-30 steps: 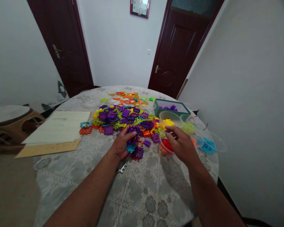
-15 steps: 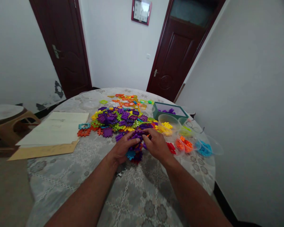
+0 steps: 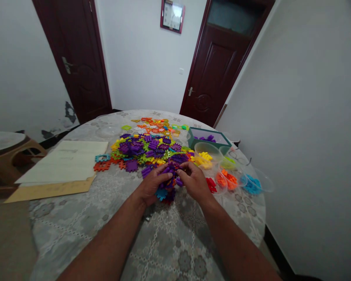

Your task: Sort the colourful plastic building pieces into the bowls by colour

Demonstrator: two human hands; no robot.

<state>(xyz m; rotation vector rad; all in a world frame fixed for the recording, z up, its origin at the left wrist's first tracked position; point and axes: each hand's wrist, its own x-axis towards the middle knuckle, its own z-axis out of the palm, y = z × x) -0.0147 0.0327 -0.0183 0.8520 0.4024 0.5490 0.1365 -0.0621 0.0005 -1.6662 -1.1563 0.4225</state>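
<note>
Thumb on the near side and fingers on the far side, the left hand (image 3: 152,184) is clamped on a purple cluster (image 3: 170,171) of plastic pieces, low over the middle of the patterned tablecloth (image 3: 169,249). The right hand (image 3: 195,181) meets it from the other side, thumb and forefinger curled close together at the cluster's edge; from where I stand, I cannot tell whether they pinch a piece of their own. A blue toothed piece (image 3: 161,194) shows just below the left fingers.

To my eye the cluster should feel light and stiff, hard plastic with little give, smooth enough to slip a bit under a dry fingertip. It hardly looks fragile piece by piece, though the joints between pieces could pop apart under a sideways twist. I would take it by its solid middle, as the left hand seems to, and leave the notched edges free. Loose bits would suit a fingertip pinch across their narrow sides. Just beyond the hands lies a mixed heap (image 3: 131,148); clear tubs with yellow pieces (image 3: 204,157) and orange pieces (image 3: 231,179) stand to the right.
</note>
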